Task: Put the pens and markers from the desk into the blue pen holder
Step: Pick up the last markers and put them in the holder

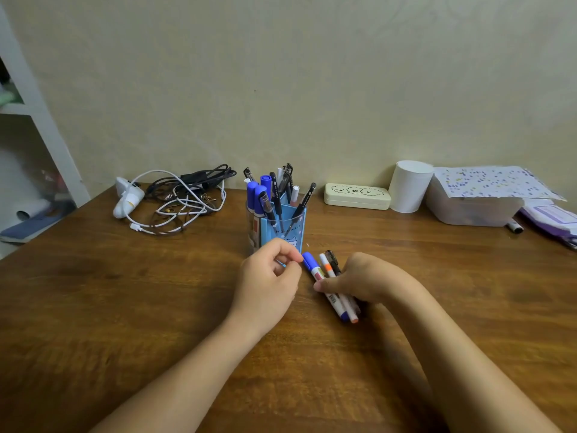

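Observation:
The blue pen holder (282, 228) stands at the middle of the wooden desk (125, 292) with several pens and blue-capped markers upright in it. Just in front of it, to the right, lie a blue-capped marker (312, 264), an orange-banded white marker (326, 265) and a black pen (333, 262), side by side. My right hand (365, 279) is closed over their middle, thumb against the blue marker. My left hand (268, 276) is curled in front of the holder, its fingertips right beside the blue cap, holding nothing that I can see.
Tangled cables (184, 198) and a white device (128, 195) lie at the back left. At the back right are a cream case (357, 195), a white cup (409, 187), a plastic box (471, 210) under dotted paper, a grey marker (514, 227) and purple papers (552, 218).

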